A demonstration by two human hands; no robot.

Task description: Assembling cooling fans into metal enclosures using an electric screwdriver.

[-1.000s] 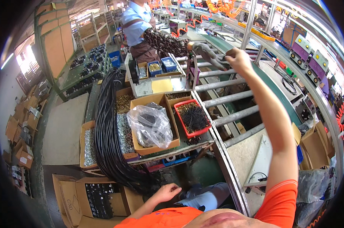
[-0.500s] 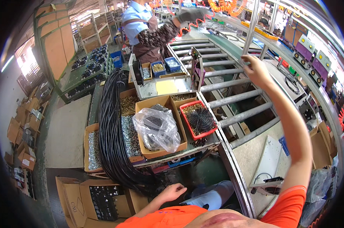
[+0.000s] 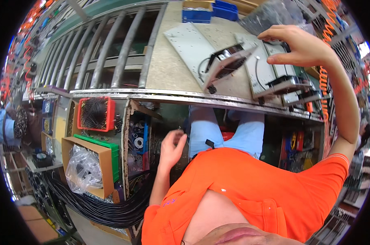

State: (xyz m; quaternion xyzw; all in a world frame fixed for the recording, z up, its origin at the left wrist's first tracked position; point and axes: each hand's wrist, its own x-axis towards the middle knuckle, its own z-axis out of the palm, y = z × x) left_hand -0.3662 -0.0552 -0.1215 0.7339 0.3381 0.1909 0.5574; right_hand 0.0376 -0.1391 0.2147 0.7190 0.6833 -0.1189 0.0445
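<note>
My right hand (image 3: 301, 45) is raised over the worktable with thumb and fingers apart, holding nothing. Just beside its fingertips stands a tilted panel with a black fan (image 3: 230, 67), joined to a light-grey metal plate (image 3: 189, 36) with small holes. Below the hand lies another metal plate assembly (image 3: 257, 77) with a dark cable; its right end carries upright panels. My left hand (image 3: 171, 148) hangs beside my thigh, slightly blurred, with its thumb away from loosely bent fingers and nothing visible in it.
A roller conveyor (image 3: 99, 49) runs left of the worktable. Nearby are a red tray (image 3: 110, 116) with black fan grilles, a cardboard box (image 3: 107, 171) holding a clear plastic bag, and a bundle of black cables (image 3: 99, 212). Blue bins (image 3: 196, 16) stand at the back.
My view has swung right, from the conveyor to the worktable. My right hand has moved from beside the conveyor frame to above the metal plates. My left hand stays low beside my leg.
</note>
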